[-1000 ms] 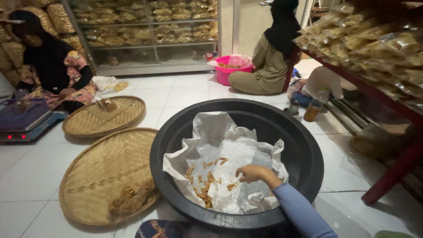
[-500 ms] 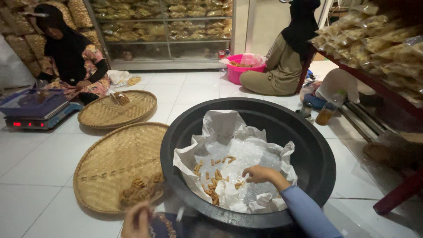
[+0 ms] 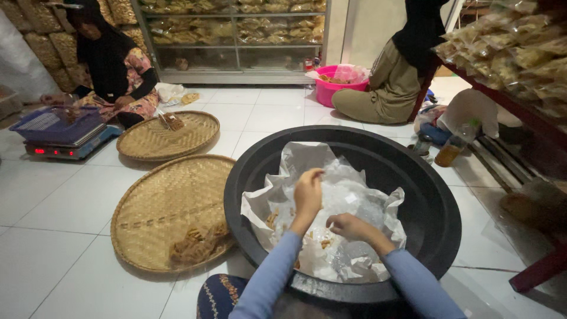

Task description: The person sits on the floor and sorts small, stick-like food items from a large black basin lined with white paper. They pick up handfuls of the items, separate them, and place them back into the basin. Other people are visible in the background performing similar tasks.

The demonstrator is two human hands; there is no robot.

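A big black basin (image 3: 437, 201) sits on the floor in front of me, lined with crumpled white paper (image 3: 354, 195). A few brown fried snack pieces (image 3: 273, 218) lie on the paper. My left hand (image 3: 308, 192) reaches into the basin with its fingers pinched together on the paper near the middle. My right hand (image 3: 349, 226) rests lower on the paper with its fingers curled beside some small snack bits (image 3: 325, 243); whether it holds any is hidden. Both arms are in light blue sleeves.
To the left of the basin is a round woven tray (image 3: 171, 207) holding a small pile of snacks (image 3: 192, 243). Behind it are a second tray (image 3: 168, 136) and a scale with a blue basket (image 3: 59, 133). Two people sit on the floor at the back. On the right is a rack of bagged snacks (image 3: 520, 53).
My left hand has come up from below into the basin and onto the paper. My right hand has shifted slightly. The camera has moved closer.
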